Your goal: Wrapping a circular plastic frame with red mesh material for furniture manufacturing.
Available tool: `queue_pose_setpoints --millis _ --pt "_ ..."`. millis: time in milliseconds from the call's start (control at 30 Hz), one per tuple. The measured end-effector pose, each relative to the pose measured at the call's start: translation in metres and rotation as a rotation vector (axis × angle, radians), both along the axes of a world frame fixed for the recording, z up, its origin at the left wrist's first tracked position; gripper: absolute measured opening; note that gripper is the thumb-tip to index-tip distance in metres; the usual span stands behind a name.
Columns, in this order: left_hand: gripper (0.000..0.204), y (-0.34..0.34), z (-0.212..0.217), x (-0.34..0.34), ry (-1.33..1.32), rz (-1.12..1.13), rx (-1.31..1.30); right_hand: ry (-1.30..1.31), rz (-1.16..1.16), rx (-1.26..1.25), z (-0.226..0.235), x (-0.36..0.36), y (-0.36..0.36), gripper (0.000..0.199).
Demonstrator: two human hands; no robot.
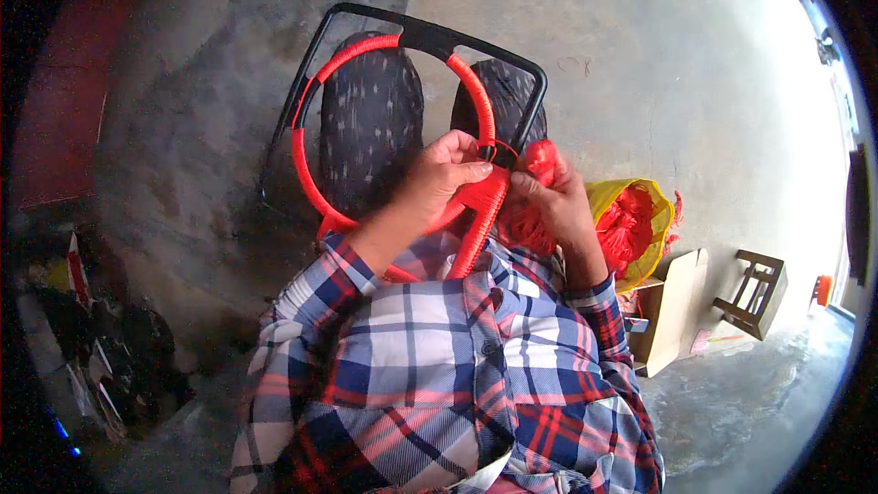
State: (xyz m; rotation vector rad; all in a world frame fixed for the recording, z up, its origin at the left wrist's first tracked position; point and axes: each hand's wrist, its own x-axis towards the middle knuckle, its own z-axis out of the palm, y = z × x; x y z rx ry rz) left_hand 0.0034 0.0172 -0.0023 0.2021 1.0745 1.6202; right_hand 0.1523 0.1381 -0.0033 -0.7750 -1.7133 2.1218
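A black metal frame (430,35) rests against my lap, with a ring on it wrapped in red cord (302,155). My left hand (442,174) grips the wrapped ring where the red spokes (480,220) meet near a small inner ring. My right hand (553,206) holds a bundle of red cord (541,160) just right of that spot. My dark patterned trouser legs (370,119) show through the frame.
A yellow bag (604,197) full of red cord lies at my right, beside a cardboard box (672,306) and a small wooden stool (754,293). The concrete floor (658,64) spreads ahead. Dark clutter sits at the left (101,338).
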Motion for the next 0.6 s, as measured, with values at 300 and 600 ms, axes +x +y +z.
queue_pose_setpoints --millis 300,600 --pt "0.010 -0.001 -0.010 -0.004 -0.042 -0.020 -0.055 0.131 -0.178 -0.368 0.038 0.015 0.009 0.018" --pt "0.013 -0.006 -0.001 -0.011 -0.262 0.020 -0.003 -0.001 -0.750 -0.183 0.033 0.191 0.142 0.008"
